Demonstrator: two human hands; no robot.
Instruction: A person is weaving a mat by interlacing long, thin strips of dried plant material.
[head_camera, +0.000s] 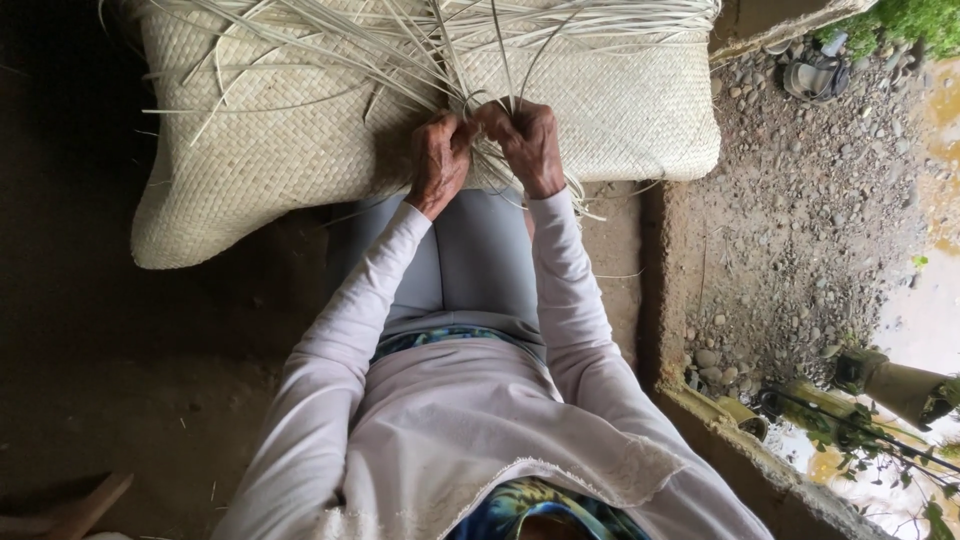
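The woven mat (300, 150) lies on the floor, over the person's knees. At its near edge, the left hand (440, 160) and right hand (528, 145) pinch the loose strips (420, 40), fingers closed tight so the strips stay in place.

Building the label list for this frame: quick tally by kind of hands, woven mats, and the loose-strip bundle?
Hands: 2, the left hand and the right hand, both gripping the strips
Woven mat: 1, pale straw colour
Bundle of loose strips: 1; single strips too many and tangled to count
Total: 4
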